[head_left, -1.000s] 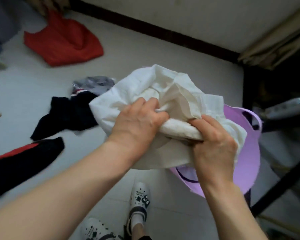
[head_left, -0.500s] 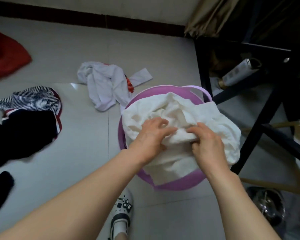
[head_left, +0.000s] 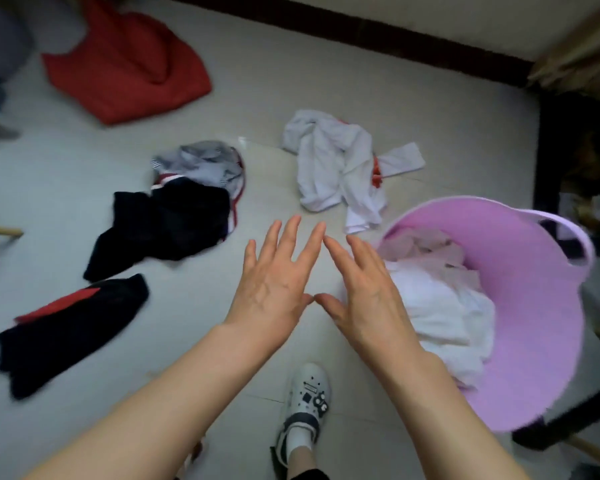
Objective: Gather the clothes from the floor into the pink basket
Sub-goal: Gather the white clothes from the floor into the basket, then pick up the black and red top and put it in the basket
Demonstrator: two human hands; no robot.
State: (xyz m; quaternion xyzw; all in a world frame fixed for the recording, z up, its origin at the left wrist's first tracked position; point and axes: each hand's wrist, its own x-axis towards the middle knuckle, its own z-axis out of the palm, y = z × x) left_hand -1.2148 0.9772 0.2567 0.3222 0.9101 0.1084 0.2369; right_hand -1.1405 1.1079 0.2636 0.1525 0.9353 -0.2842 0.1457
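The pink basket [head_left: 534,306] stands on the floor at the right, with a white garment [head_left: 444,313] bundled inside it. My left hand [head_left: 278,275] and my right hand [head_left: 364,289] hover side by side just left of the basket, fingers straight and spread, holding nothing. On the floor beyond them lie a crumpled white shirt [head_left: 336,168], a grey striped piece [head_left: 201,161] on a black garment [head_left: 167,223], a black-and-red garment [head_left: 70,330] at the left, and a red garment [head_left: 129,64] at the far left.
A dark baseboard [head_left: 395,36] runs along the far wall. Black furniture legs [head_left: 548,147] stand behind and beside the basket at the right. My white shoe [head_left: 309,396] is planted on the light tiled floor below my hands. A wooden stick [head_left: 0,232] pokes in at the left edge.
Both hands pushed the white garment down into the basket, let go of it and moved left, opening flat. My view swung back to the left over the floor clothes.
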